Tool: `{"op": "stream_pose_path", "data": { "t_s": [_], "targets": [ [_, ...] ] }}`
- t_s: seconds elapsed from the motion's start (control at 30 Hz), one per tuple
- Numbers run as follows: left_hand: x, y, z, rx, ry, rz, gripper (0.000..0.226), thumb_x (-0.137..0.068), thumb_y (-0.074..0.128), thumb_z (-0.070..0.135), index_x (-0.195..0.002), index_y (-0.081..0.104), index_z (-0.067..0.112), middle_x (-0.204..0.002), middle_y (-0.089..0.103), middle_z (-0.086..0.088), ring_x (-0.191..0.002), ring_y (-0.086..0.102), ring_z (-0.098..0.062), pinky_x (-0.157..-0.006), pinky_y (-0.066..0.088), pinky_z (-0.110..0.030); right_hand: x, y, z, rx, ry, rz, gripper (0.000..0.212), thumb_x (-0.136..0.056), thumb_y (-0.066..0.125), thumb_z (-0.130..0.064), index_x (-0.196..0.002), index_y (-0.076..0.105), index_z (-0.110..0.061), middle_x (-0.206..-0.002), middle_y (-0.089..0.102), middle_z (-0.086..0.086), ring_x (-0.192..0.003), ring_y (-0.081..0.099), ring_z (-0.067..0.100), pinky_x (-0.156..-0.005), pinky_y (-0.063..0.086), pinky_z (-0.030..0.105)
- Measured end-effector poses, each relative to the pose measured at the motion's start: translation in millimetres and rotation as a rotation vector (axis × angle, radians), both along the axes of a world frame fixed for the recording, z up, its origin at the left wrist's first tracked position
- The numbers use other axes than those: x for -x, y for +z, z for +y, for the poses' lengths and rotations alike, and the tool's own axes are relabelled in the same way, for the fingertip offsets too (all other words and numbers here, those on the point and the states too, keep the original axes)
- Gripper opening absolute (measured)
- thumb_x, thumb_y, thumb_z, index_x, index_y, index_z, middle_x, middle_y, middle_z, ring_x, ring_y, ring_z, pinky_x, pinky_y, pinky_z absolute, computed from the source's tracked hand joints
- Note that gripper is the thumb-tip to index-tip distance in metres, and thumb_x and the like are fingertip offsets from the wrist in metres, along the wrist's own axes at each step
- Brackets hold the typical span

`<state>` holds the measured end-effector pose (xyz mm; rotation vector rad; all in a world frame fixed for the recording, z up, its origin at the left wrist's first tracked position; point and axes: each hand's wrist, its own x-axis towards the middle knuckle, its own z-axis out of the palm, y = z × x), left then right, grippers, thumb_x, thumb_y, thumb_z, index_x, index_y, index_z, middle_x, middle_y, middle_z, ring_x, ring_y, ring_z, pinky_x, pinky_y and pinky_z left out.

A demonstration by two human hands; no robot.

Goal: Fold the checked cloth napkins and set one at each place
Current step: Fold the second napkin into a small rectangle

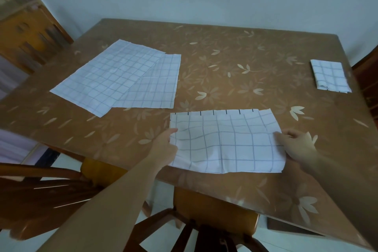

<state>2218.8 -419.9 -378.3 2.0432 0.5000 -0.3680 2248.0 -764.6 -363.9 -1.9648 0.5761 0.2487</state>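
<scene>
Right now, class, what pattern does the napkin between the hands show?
The napkin is white with thin dark checks; head view.

On the table [225,57] lie a half-folded napkin [227,143] nearest, overlapping napkins [110,77] behind-left, a folded napkin [330,76] far right.

The left grip [164,146] and the right grip [299,145] are bare hands. Both forearms [114,200] are bare as far as they show, the right one in shadow.

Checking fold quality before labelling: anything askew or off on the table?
The front napkin has misaligned layers: a strip of the lower one shows along the far edge. The two flat napkins at left overlap at an angle. Nothing spilled or damaged.
</scene>
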Motion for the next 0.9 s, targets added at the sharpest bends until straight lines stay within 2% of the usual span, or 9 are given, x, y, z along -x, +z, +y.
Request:
{"op": "stream_pose_path", "data": {
  "t_s": [0.07, 0.13, 0.2, 0.3, 0.47, 0.57, 0.63, 0.77, 0.9],
  "targets": [
    [3.5, -3.5, 1.6, 0.003, 0.009, 0.002, 0.062, -0.088, 0.052, -0.004, -0.14, 0.046, 0.029, -0.121, 0.059, -0.009, -0.09, 0.065, -0.024, -0.057, 0.048, -0.024, 2.4, -6.1, -0.8, -0.044, 0.052, 0.088, 0.029, -0.089, 0.067, -0.03, -0.094, 0.065, -0.001, -0.092, 0.068, 0.011, -0.074, 0.062, 0.023, -0.091, 0.05, 0.043],
    [7.4, -7.3, 4.8, 0.002, -0.033, 0.012, 0.059, -0.087, 0.056, -0.001, -0.138, 0.048, 0.027, -0.116, 0.06, -0.001, -0.085, 0.063, -0.018, -0.068, 0.054, -0.03, 5.0, -12.9, -3.1, -0.027, 0.114, 0.17, 0.027, -0.086, 0.07, -0.028, -0.097, 0.068, -0.003, -0.094, 0.072, 0.014, -0.081, 0.07, 0.032, -0.079, 0.059, 0.048],
    [9.6, -11.2, 8.1, -0.012, -0.076, 0.021, 0.058, -0.088, 0.057, -0.002, -0.137, 0.049, 0.027, -0.125, 0.055, 0.002, -0.088, 0.059, -0.009, -0.067, 0.052, -0.023, 5.1, -17.6, -5.9, 0.005, 0.129, 0.184, 0.016, -0.087, 0.067, -0.018, -0.095, 0.07, -0.004, -0.092, 0.072, 0.015, -0.08, 0.07, 0.031, -0.068, 0.06, 0.041],
    [9.2, -15.0, 11.5, -0.046, -0.066, 0.009, 0.054, -0.091, 0.054, -0.001, -0.136, 0.05, 0.03, -0.127, 0.05, 0.004, -0.087, 0.055, -0.004, -0.059, 0.048, -0.016, 2.0, -20.4, -7.4, 0.055, 0.096, 0.145, 0.01, -0.088, 0.065, -0.014, -0.091, 0.07, -0.005, -0.091, 0.071, 0.012, -0.072, 0.065, 0.024, -0.055, 0.049, 0.027],
    [9.2, -20.1, 15.9, -0.111, -0.093, 0.025, 0.049, -0.093, 0.054, 0.005, -0.132, 0.05, 0.034, -0.122, 0.053, 0.005, -0.086, 0.057, -0.007, -0.061, 0.051, -0.017, -3.4, -21.8, 0.7, 0.151, 0.072, 0.061, 0.011, -0.089, 0.064, -0.016, -0.088, 0.069, -0.006, -0.087, 0.067, 0.008, -0.076, 0.061, 0.023, -0.063, 0.045, 0.029],
    [11.4, -22.9, 21.4, -0.167, -0.118, 0.031, 0.045, -0.094, 0.052, 0.007, -0.131, 0.048, 0.033, -0.122, 0.053, 0.003, -0.088, 0.055, -0.007, -0.061, 0.047, -0.017, -3.6, -22.4, 7.9, 0.203, 0.113, 0.027, 0.013, -0.089, 0.062, -0.018, -0.086, 0.068, -0.007, -0.081, 0.066, 0.006, -0.076, 0.059, 0.024, -0.06, 0.041, 0.029],
    [13.0, -24.3, 24.9, -0.172, -0.118, 0.054, 0.043, -0.094, 0.052, 0.007, -0.129, 0.047, 0.032, -0.12, 0.053, 0.002, -0.091, 0.055, -0.01, -0.063, 0.051, -0.02, -4.4, -25.1, 11.7, 0.229, 0.141, 0.013, 0.014, -0.088, 0.063, -0.02, -0.084, 0.069, -0.008, -0.08, 0.068, 0.007, -0.076, 0.06, 0.025, -0.058, 0.04, 0.028],
    [14.3, -24.1, 30.4, -0.172, -0.133, 0.068, 0.041, -0.093, 0.055, 0.008, -0.127, 0.047, 0.029, -0.117, 0.056, 0.0, -0.094, 0.058, -0.012, -0.065, 0.048, -0.019, -7.6, -29.0, 17.8, 0.292, 0.193, 0.008, 0.011, -0.09, 0.062, -0.024, -0.088, 0.068, -0.015, -0.082, 0.066, 0.003, -0.078, 0.059, 0.023, -0.062, 0.04, 0.03],
    [15.2, -22.8, 34.7, -0.115, -0.106, 0.078, 0.043, -0.091, 0.056, 0.005, -0.127, 0.047, 0.027, -0.114, 0.058, 0.003, -0.099, 0.059, -0.013, -0.081, 0.054, -0.032, -9.7, -31.5, 22.3, 0.295, 0.206, -0.024, 0.015, -0.089, 0.061, -0.027, -0.084, 0.068, -0.014, -0.078, 0.068, 0.005, -0.077, 0.062, 0.026, -0.062, 0.043, 0.031]
  ]
}}
